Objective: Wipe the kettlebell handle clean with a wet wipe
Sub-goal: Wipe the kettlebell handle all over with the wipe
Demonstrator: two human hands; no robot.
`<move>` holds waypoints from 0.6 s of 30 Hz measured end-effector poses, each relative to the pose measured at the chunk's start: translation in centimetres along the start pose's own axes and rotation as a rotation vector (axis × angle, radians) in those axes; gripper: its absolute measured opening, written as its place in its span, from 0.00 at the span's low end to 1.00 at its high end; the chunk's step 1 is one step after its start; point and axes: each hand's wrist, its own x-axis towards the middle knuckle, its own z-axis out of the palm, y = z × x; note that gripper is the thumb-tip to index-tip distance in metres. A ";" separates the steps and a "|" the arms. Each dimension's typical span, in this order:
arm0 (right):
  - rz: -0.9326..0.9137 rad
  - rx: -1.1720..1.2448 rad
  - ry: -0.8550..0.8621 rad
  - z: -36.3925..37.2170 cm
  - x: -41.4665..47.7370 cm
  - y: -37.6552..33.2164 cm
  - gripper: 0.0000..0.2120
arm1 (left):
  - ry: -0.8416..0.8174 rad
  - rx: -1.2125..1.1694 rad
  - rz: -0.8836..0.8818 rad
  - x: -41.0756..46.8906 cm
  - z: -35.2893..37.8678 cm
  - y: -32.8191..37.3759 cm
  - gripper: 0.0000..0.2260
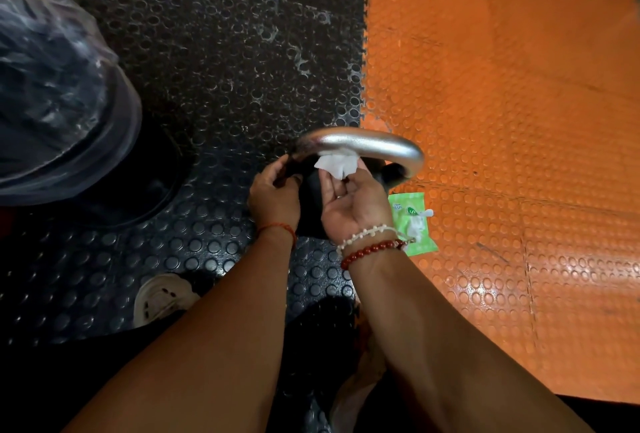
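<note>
Right grip presses wipe under kettlebell handle.

Where our right hand pinches it, the wet wipe looks soft, crumpled and cloth-like. Above that grip the kettlebell handle is smooth, glossy silver metal; below it the kettlebell body is matt black. Right of the grip lie a shiny green plastic-film packet and a studded orange mat with a faint sheen.

Right hand holds white wipe under silver kettlebell handle; left hand grips its left end.
</note>
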 end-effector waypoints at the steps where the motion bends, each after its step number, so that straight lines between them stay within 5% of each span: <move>1: -0.006 0.008 0.013 0.3 0.3 -0.1 0.13 | -0.001 -0.007 -0.002 0.0 0.0 0.1 0.16; 18: 0.031 -0.145 -0.031 -0.9 -0.3 -0.7 0.14 | 0.014 -0.012 -0.012 -0.1 0.1 0.3 0.16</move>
